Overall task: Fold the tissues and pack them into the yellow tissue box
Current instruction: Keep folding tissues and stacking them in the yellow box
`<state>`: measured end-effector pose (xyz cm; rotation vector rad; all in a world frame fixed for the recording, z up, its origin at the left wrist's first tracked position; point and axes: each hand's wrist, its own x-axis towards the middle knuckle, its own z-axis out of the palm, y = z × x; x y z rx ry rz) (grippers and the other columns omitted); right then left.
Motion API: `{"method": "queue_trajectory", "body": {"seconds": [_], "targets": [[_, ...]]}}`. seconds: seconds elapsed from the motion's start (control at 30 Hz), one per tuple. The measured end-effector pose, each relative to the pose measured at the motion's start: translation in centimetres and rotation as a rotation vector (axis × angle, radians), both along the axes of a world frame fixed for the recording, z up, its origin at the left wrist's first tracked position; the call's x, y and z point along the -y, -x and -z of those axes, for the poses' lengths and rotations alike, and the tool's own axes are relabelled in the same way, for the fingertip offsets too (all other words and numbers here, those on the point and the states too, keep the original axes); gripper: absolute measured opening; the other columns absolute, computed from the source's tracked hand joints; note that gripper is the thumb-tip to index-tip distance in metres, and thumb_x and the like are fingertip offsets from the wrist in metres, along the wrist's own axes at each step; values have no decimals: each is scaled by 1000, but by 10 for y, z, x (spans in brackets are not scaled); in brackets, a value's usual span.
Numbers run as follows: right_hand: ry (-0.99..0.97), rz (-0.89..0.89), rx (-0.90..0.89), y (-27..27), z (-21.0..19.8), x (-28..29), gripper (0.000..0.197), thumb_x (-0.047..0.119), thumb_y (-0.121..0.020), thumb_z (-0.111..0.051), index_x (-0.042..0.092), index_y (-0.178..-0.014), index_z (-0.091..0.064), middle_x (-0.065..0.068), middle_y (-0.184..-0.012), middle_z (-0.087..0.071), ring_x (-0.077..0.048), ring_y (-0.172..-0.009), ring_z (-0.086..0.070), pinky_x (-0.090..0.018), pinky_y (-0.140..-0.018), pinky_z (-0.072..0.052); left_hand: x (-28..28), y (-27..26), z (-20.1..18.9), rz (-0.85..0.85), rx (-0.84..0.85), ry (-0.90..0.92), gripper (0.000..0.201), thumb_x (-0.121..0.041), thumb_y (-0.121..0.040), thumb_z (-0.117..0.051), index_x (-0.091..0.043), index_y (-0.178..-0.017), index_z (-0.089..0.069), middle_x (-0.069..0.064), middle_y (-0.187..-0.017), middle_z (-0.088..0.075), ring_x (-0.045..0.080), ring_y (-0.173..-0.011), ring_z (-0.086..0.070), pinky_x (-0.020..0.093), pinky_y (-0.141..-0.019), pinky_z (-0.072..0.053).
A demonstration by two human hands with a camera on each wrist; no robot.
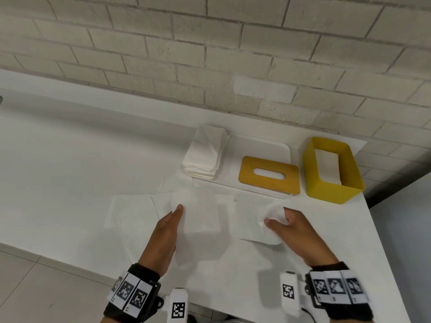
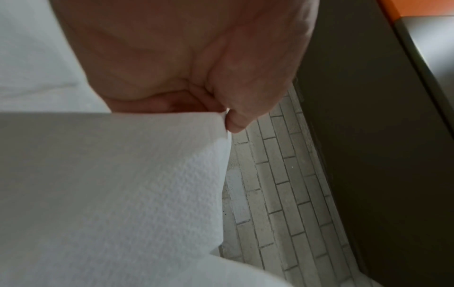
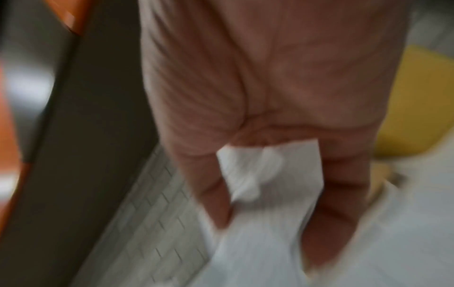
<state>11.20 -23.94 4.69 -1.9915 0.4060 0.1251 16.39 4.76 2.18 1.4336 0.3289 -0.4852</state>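
Both hands pinch one tissue (image 1: 203,213) over the table (image 1: 70,183), left hand (image 1: 166,238) on its 9 o'clock edge, right hand (image 1: 296,231) on its 3 o'clock corner; yellow tissue box (image 1: 331,170) stands open at 1 o'clock.

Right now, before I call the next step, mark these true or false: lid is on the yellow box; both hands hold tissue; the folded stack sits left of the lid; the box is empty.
1. The wooden lid is on the yellow tissue box. False: it lies beside it, on the white tray.
2. Left hand and right hand each hold tissue. True.
3. The tissue stack sits left of the lid. True.
4. The box is empty. False: white tissue shows inside.
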Motion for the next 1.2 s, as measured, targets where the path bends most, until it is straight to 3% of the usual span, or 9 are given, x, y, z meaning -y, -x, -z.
{"method": "queue_trajectory", "body": {"seconds": [0.17,0.27,0.4,0.53,0.7,0.87,1.07,1.13,1.2], "targets": [[-34,-557,-138,19,-95,-20,16,17,-99,-63,22,-106,-77,3,-104,-78,-14,-94,-74,-30,-83,-56,6,-11,-11,91,159,-136,32,-54,-105,-45,-38,-119,-69,-19,-120,-72,7,-125,-60,38,-117,-39],[120,-700,-145,19,-107,-37,13,21,-98,-62,21,-101,-74,-1,-95,-76,-9,-67,-65,-21,-55,-47,16,-10,-28,162,199,-159,23,-46,-106,-44,-42,-102,-66,-27,-102,-72,-12,-103,-61,23,-101,-38],[206,-740,-108,7,-100,-51,13,19,-96,-62,17,-102,-74,-5,-96,-73,-3,-58,-58,-16,-48,-43,28,1,-33,263,226,-135,31,-48,-104,-45,-33,-106,-73,-21,-102,-77,-6,-105,-67,23,-99,-46],[141,-560,43,-9,-85,-51,24,22,-92,-71,31,-114,-70,18,-110,-73,4,-98,-68,-21,-88,-55,36,11,-31,386,196,-6,41,-52,-95,-45,-32,-115,-75,-5,-117,-78,12,-113,-71,34,-103,-50],[134,-321,83,-22,-62,-44,42,35,-84,-80,47,-119,-60,31,-129,-57,4,-127,-49,-16,-97,-41,38,17,-24,405,160,30,39,-47,-105,-39,-34,-128,-67,-10,-123,-75,8,-118,-68,37,-111,-48],[97,-255,65,-21,-49,-48,54,37,-83,-81,50,-128,-53,32,-138,-49,1,-125,-46,-21,-97,-39,33,15,-10,444,116,38,69,-78,-87,-49,-33,-138,-62,-12,-133,-69,8,-130,-60,42,-120,-37],[-22,-163,71,-20,-31,-44,58,47,-81,-80,51,-132,-51,18,-123,-66,-1,-114,-60,-28,-96,-48,36,17,-7,438,223,-79,36,-49,-102,-55,-22,-118,-74,2,-111,-79,23,-107,-74,53,-105,-52],[-73,13,95,-23,-14,-33,42,48,-85,-75,46,-124,-58,8,-100,-74,-10,-96,-70,-32,-89,-54,32,12,2,335,181,-92,38,-49,-101,-57,-17,-112,-76,10,-107,-79,32,-105,-73,57,-104,-51],[63,207,54,-23,10,-13,33,40,-91,-71,34,-121,-61,5,-99,-72,-16,-97,-70,-28,-82,-52,24,7,11,168,96,-21,32,-40,-103,-58,-17,-118,-75,7,-113,-78,28,-111,-72,53,-109,-49]]}}
